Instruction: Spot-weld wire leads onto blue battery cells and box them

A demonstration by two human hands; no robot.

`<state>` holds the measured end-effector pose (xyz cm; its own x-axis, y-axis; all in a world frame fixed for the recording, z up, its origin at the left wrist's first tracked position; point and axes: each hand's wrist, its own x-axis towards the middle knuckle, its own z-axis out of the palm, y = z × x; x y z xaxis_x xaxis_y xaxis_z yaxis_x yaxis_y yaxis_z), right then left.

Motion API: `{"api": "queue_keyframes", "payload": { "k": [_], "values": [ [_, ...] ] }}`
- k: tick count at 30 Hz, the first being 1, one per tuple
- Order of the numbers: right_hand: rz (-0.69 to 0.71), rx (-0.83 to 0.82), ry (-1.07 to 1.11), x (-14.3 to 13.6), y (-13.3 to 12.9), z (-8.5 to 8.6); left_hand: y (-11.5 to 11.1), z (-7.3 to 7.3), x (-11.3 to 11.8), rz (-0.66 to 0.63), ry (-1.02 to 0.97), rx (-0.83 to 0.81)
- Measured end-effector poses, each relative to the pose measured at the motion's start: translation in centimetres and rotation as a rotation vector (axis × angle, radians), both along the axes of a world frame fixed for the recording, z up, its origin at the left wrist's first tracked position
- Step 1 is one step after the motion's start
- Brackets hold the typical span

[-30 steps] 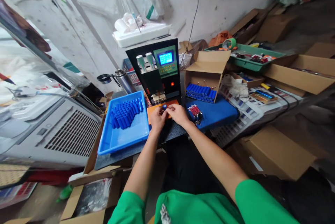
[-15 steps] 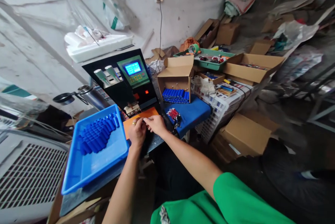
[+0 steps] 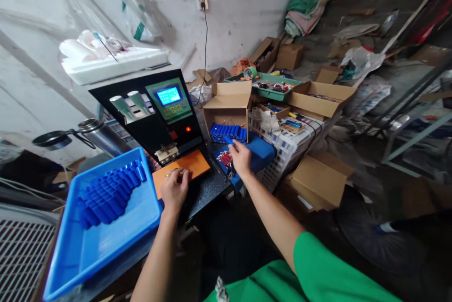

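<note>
My right hand (image 3: 240, 156) pinches a blue cylinder (image 3: 229, 140) just in front of an open cardboard box (image 3: 229, 99) that holds rows of blue cylinders (image 3: 226, 131). My left hand (image 3: 174, 188) rests over the orange plate (image 3: 197, 165) with its fingers curled; whatever they may hold is too small to make out. Behind the plate stands a black machine (image 3: 141, 137) with a lit display (image 3: 168, 95). A blue tray (image 3: 137, 217) on the left holds many blue cylinders (image 3: 109, 196). Red and black wire leads (image 3: 225, 160) lie on the blue surface (image 3: 263, 152) below my right hand.
A steel flask (image 3: 102, 137) stands behind the tray. White foam (image 3: 120, 67) sits on the machine. At the back right are a green tray (image 3: 271, 92), an open carton (image 3: 321, 104) and a white crate (image 3: 277, 151). Another carton (image 3: 319, 182) lies lower right.
My right hand has moved away from my left hand, rightward to the cardboard box, and a blue cylinder now shows in its fingers. My left hand stays over the orange plate. The view has shifted.
</note>
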<state>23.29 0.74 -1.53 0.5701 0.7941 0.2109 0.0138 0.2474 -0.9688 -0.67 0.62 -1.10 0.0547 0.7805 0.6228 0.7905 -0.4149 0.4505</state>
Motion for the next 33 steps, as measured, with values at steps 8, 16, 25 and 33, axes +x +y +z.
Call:
{"api": "queue_keyframes", "payload": {
  "k": [8, 16, 25, 33],
  "values": [
    [-0.318, -0.199, -0.698, 7.3, 3.3, 0.0, -0.2, 0.4, 0.2, -0.002, 0.004, 0.041],
    [-0.289, -0.517, -0.845, 6.6, 4.8, 0.0, -0.4, 0.4, 0.2, 0.006, 0.008, 0.025],
    [-0.197, -0.674, -0.91, 6.9, 4.6, 1.6, -0.5, 0.6, 0.4, 0.011, 0.001, 0.018],
    [-0.153, -0.437, -0.778, 7.5, 2.0, -0.2, -0.5, 0.2, 0.5, -0.001, -0.011, -0.02]
  ]
}}
